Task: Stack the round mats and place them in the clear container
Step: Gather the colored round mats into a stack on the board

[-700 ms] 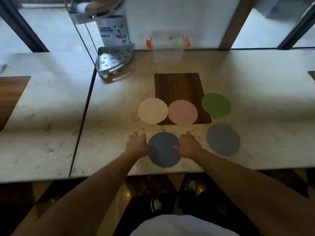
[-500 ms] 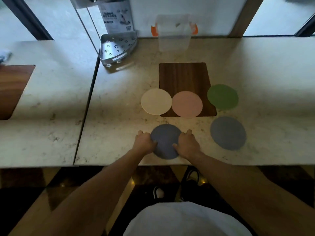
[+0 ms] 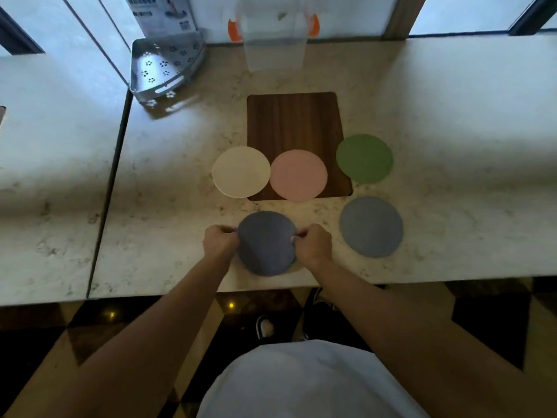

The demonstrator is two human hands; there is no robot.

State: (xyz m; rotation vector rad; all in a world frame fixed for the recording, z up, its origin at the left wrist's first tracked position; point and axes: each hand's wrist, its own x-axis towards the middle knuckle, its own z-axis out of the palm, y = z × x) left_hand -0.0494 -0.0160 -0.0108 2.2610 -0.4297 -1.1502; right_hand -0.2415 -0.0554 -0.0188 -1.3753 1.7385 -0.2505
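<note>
Head view shows the wooden board (image 3: 295, 128) in the middle of the counter (image 3: 452, 116), so I place things from it. Left of its near corner lies the cream mat (image 3: 241, 171). Nearer to me than the board, my left hand (image 3: 220, 244) and right hand (image 3: 312, 245) now pinch the two sides of the dark blue mat (image 3: 266, 244), fingers closed on its rim. A moment ago they lay flat beside it. I think the first pick-up is starting. The pink mat (image 3: 298, 175) overlaps the board's near edge. Right of the board sit the green mat (image 3: 364, 158) and grey-blue mat (image 3: 370, 226). Behind the board stands the clear container (image 3: 274, 40).
</note>
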